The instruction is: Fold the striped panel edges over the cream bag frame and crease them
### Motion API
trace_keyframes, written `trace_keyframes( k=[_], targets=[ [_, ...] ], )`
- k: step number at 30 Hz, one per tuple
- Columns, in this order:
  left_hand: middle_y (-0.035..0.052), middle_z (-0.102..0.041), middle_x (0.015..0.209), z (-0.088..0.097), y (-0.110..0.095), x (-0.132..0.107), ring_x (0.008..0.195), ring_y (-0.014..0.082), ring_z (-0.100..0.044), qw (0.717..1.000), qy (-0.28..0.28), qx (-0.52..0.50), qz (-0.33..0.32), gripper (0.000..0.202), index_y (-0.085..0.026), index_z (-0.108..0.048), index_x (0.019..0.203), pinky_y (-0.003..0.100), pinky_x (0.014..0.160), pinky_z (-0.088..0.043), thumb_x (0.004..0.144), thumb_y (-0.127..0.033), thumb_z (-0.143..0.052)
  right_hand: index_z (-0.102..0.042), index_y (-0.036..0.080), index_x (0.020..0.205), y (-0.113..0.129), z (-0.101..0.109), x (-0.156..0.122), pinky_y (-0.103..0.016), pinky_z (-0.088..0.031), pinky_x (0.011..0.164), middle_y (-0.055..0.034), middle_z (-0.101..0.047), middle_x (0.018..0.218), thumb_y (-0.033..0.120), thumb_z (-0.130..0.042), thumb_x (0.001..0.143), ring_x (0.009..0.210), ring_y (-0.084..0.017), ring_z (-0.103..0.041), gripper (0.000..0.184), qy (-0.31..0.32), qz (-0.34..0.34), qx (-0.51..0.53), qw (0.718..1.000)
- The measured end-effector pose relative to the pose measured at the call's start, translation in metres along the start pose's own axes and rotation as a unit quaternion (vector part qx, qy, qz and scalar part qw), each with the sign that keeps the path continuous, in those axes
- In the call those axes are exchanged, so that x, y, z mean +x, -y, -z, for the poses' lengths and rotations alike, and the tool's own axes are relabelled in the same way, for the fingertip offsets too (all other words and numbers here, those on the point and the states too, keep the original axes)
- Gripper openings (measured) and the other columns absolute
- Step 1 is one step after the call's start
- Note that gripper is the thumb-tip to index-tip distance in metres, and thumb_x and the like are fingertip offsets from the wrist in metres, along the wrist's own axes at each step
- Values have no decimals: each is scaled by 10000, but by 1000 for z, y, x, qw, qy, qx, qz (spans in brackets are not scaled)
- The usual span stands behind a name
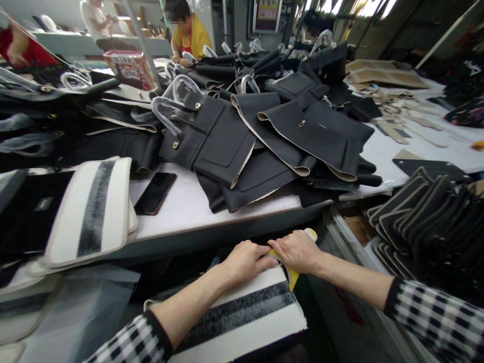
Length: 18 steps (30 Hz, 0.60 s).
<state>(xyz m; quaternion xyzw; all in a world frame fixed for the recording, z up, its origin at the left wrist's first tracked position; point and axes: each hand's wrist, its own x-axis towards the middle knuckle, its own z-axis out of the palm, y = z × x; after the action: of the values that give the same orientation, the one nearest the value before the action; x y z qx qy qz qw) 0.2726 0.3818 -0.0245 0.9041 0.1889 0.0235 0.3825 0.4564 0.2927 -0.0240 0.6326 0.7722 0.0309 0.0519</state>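
My right hand point(300, 251) is closed around a yellow tool point(312, 234) with a pale, rounded handle end. Its yellow lower part lies against the corner of a white panel point(249, 335) with a dark streaked band. I cannot make out what kind of tool it is. My left hand point(245, 264) grips the upper edge of the same panel, thumb and fingers close to the right hand. The panel sits tilted in front of me, below the table edge, and my left forearm hides part of it.
On the white table point(181, 201) lie a black phone point(155, 193), black bag pieces point(227, 136) and a stack of similar striped panels point(94, 206). Dark edged panels point(412, 217) are stacked at the right. A person in yellow point(200, 38) works across the table.
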Motion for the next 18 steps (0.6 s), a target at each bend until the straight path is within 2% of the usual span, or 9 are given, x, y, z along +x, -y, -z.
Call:
trace_keyframes(
  k=[5,10,14,18],
  targets=[
    [49,-700,809,0,-3,-5,743,222,-646,997,-7,81,-2,336,-199,-699,900,287,600,-331,944,-472,-508,-692,209,796,12,2,-3,-323,-193,523,-47,-729,741,379,-245,1050,620,-231,-674,541,18,-40,-14,999],
    [88,-706,833,0,-7,-26,818,311,-683,988,-23,152,2,416,-180,-704,917,341,659,-442,959,-518,-465,-704,217,820,37,8,-6,-329,-141,510,-28,-719,693,342,-312,1038,582,-208,-669,466,10,-47,-35,998],
    [148,-712,886,4,-11,-53,861,352,-689,980,1,196,19,509,-143,-721,927,408,699,-507,970,-546,-413,-713,222,907,66,7,-7,-339,-173,490,-24,-708,674,286,-350,1022,564,-202,-661,386,-8,5,-72,997],
    [146,-710,1010,21,-10,-90,962,351,-676,985,39,163,33,569,-169,-715,996,441,783,-525,926,-650,-420,-718,225,887,90,4,-2,-330,-293,477,-19,-702,658,274,-263,1028,534,-211,-653,479,-61,82,-91,991]
  ],
)
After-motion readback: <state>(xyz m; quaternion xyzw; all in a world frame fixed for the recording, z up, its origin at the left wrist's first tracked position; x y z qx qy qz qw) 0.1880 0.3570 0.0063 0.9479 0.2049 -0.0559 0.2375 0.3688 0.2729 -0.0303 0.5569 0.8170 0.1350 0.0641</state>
